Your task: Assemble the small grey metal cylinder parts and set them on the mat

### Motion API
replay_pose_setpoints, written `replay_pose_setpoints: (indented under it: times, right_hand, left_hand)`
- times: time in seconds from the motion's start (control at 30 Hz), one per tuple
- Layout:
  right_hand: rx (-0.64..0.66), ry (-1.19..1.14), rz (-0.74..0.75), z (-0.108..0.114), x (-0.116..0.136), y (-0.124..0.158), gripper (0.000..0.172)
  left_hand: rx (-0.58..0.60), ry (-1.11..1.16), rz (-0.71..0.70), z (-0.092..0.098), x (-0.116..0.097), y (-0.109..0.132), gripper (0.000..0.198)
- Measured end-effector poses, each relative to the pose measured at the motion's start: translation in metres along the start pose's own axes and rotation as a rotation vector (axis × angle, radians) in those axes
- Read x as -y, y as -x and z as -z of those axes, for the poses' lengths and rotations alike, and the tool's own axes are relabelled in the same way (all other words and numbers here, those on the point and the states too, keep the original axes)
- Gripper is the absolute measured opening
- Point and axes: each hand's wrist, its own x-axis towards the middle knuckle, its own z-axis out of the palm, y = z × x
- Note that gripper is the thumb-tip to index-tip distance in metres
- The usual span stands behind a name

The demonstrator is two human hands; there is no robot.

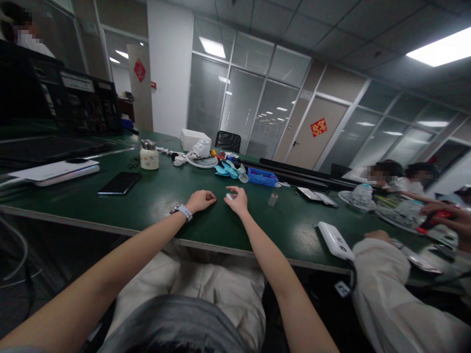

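Both my hands rest on the dark green table [158, 206]. My left hand [200, 200], with a watch on its wrist, lies curled into a loose fist on the tabletop; nothing shows in it. A few centimetres to the right, my right hand [237, 198] pinches a small silvery piece [229, 196] between thumb and fingers, just above the table. A small grey cylinder [273, 199] stands on the table to the right of that hand, apart from it.
A black phone [119, 183], a white device [55, 171], a cream jar [149, 156], a white fan [200, 156], light blue parts [230, 170] and a blue tray [262, 177] lie farther back. A white charger [334, 239] lies right. A co-worker's sleeve [382, 274] and hands with a red tool [436, 219] are at right.
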Motion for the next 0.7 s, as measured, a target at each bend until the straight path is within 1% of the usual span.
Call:
replay_pose_setpoints:
  times: [0.37,0.53,0.7]
  right_hand:
    - [-0.073,-0.032,0.069,0.002,0.0052,0.0002,0.041]
    - [-0.091,-0.024,0.043,0.0037,0.0083,-0.0005,0.037]
    - [-0.095,-0.077,0.056,0.0026,0.0068,-0.0021,0.035]
  left_hand:
    - [0.009,-0.005,0.004,0.0013,-0.002,0.0008,0.031]
    - [0.013,-0.009,-0.009,0.0004,-0.0005,-0.0002,0.031]
    - [0.012,-0.006,-0.019,0.0002,-0.0003,-0.0004,0.03]
